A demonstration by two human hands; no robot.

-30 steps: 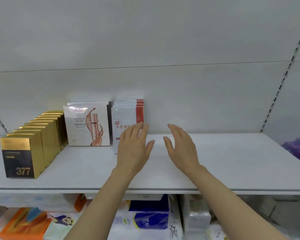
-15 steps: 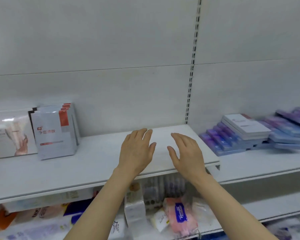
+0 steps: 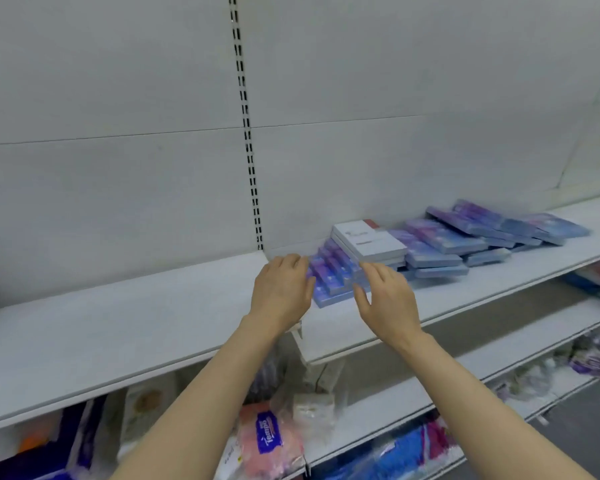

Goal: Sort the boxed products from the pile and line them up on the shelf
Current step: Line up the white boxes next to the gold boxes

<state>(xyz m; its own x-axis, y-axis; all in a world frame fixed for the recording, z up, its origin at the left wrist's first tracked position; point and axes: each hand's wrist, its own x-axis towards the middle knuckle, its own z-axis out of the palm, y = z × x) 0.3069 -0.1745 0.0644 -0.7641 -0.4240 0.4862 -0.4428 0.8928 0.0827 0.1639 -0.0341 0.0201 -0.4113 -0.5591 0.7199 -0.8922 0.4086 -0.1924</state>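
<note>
While both hands reach toward the pile, neither holds anything. Left hand [image 3: 282, 289]: fingers relaxed and slightly bent, palm down, at the left edge of the pile, its fingertips just beside or touching the nearest purple box; contact cannot be told through the blur. Right hand [image 3: 386, 296]: fingers spread and loosely curved, thumb apart, in front of the pile's near side, hovering over or at the lowest boxes.

Pile [image 3: 430, 244] sits on the right-hand shelf [image 3: 361, 327], against the back panel. Purple and blue flat boxes [image 3: 333, 275] lie overlapping like fallen tiles, some leaning on their neighbours, none upright. White flat boxes [image 3: 368, 242], at least two stacked, lie on top of the purple ones at the left end. More blue-violet boxes [image 3: 482, 223] trail off to the right.

Judgement: two hands flank the near-left corner of the pile, probably to lift out a box or a small batch, either the white ones on top or the purple ones beneath. The white boxes would slide if the purple ones were pulled first.

Left-hand shelf [image 3: 101, 323] sits a little higher, with bare board showing; a likely place to line boxes up, though that is a guess. Slotted upright [image 3: 246, 133] divides the two bays.

Lower shelves hold soft packs: a pink tissue packet [image 3: 269, 441] and other wrapped goods, blurred.
</note>
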